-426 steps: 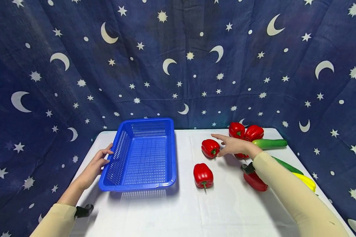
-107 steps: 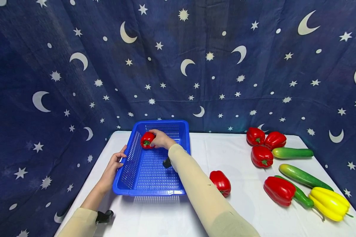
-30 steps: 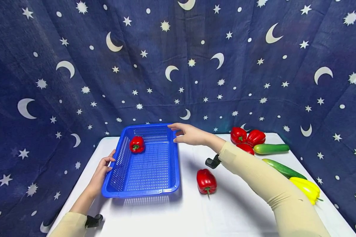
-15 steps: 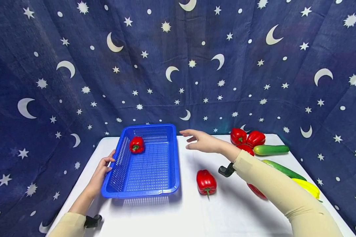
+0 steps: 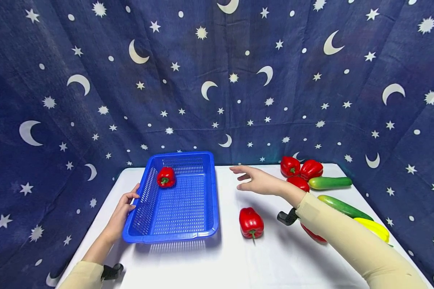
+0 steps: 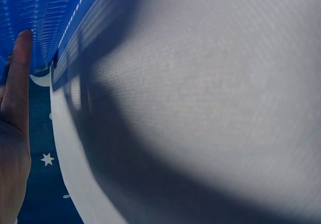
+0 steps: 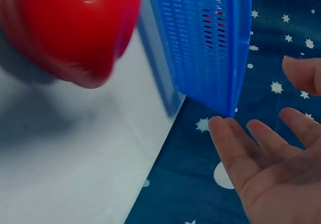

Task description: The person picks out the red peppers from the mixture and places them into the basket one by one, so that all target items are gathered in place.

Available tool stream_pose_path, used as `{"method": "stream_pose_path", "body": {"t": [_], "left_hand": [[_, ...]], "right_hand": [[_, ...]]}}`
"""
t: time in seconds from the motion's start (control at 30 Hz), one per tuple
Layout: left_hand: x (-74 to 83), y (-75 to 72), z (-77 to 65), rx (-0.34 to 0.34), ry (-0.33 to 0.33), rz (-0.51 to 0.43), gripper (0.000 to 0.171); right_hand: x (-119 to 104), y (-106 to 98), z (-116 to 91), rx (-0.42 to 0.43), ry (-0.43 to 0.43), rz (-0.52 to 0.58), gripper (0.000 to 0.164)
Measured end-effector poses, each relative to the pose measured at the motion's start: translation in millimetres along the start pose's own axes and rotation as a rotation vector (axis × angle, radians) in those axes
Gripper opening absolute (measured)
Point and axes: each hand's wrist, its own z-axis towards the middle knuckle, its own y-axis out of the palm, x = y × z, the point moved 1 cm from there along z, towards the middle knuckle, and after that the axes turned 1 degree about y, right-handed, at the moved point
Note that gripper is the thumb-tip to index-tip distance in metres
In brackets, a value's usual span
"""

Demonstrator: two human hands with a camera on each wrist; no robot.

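Note:
A blue plastic basket (image 5: 181, 204) with perforated walls stands on the left of the table. One red bell pepper (image 5: 166, 177) lies inside, near its far left corner. My left hand (image 5: 121, 210) holds the basket's left rim; a finger lies against the outer wall in the left wrist view. Right of the basket, my right hand (image 5: 262, 181) hovers with fingers spread and nothing in them. Nearest below it a red bell pepper (image 5: 251, 222) lies on the cloth. Several red bell peppers (image 5: 312, 169) sit at the back right; my right arm partly covers another pepper (image 5: 312, 233).
Two long green vegetables (image 5: 330, 183) lie at the right, with a yellow bell pepper (image 5: 373, 228) half behind my right sleeve. White cloth covers the table (image 5: 202, 269). A dark blue curtain (image 5: 188, 100) with moons and stars hangs close behind it.
Since 3.6 seconds ago, my right hand has let go of a red bell pepper inside the basket. Over the last second it has moved right, away from the basket. My left hand stays on the rim.

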Motion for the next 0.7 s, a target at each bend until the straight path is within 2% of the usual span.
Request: {"method": "stream_pose_path", "body": {"t": [0.23,0.7], "left_hand": [[1.0,1.3,0.4,0.007,-0.024,-0.011,0.027],[-0.2,-0.8,-0.1,-0.011,-0.004,-0.024,0.027]], "right_hand": [[17.1,3.9,-23.4,-0.027,-0.005,0.052,0.073],[47.6,12.7,-59.0,-0.122,0.143,0.099,0.089]]}}
